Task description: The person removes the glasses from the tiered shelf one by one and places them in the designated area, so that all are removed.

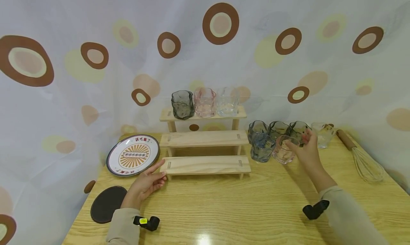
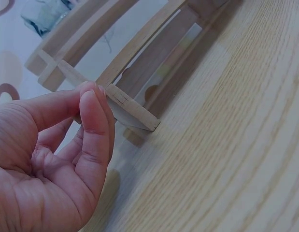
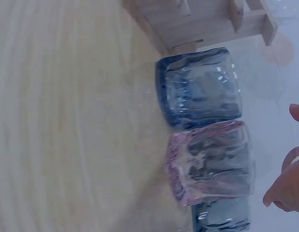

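1. I've got my left hand (image 1: 145, 184) at the left end of the lowest shelf of the wooden rack (image 1: 205, 139), thumb and finger pinching its corner; the left wrist view has those fingertips close together at the board.
2. Over on the right, my right hand (image 1: 307, 151) is above the pink glass (image 1: 282, 155), thumb and fingers spread. The right wrist view shows a gap between thumb and finger, and both are clear of the rim.
3. That pink glass stands upright on the table (image 1: 217, 209), just right of the blue glass (image 1: 262, 150), near the rack's right end.
4. Behind those two I see a row of three grey glasses (image 1: 278, 128), with a clear glass (image 1: 324, 135) at the row's right end.
5. Up on the top shelf, left to right: a dark grey glass (image 1: 182, 105), a second pink glass (image 1: 205, 102) and a second clear glass (image 1: 227, 103).
6. Left of the rack sits a patterned plate (image 1: 132, 155), with a black coaster (image 1: 108, 204) nearer me, beside my left wrist.
7. Far right, a whisk (image 1: 366, 161) lies on the table, its handle near the clear glass.
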Action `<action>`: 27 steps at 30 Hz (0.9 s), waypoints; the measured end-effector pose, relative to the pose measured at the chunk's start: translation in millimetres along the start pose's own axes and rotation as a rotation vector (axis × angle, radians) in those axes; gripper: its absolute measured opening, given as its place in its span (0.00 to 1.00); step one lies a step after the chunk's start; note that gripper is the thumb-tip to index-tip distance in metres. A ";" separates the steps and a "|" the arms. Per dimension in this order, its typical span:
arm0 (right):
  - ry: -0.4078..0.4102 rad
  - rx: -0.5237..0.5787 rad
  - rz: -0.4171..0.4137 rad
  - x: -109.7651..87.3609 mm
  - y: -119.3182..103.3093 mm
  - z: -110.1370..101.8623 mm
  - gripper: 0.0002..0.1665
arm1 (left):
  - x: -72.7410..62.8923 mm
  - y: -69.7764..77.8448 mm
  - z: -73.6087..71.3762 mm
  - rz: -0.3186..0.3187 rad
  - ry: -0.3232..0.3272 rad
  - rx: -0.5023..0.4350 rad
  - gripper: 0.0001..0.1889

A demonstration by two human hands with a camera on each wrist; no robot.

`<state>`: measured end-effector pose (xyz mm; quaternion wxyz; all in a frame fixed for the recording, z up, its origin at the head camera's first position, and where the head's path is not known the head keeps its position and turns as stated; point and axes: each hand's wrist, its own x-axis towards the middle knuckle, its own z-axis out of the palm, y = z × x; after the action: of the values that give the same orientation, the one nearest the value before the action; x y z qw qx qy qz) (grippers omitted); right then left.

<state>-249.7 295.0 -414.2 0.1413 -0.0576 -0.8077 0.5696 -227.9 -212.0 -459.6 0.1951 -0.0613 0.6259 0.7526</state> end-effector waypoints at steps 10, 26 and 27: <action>-0.087 -0.005 -0.052 19.4 -29.2 4.5 0.56 | -0.9 0.8 -0.3 -0.003 0.002 -0.007 0.34; -0.242 0.093 -0.131 45.4 -80.7 41.0 0.56 | -0.1 0.9 1.0 0.001 0.004 -0.010 0.33; -0.252 0.096 -0.133 47.2 -83.1 44.1 0.57 | -0.2 1.0 0.8 0.001 0.001 -0.011 0.33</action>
<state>-302.0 238.5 -342.5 0.0788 0.0747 -0.7929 0.5996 -228.0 -211.3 -458.4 0.1940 -0.0627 0.6217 0.7562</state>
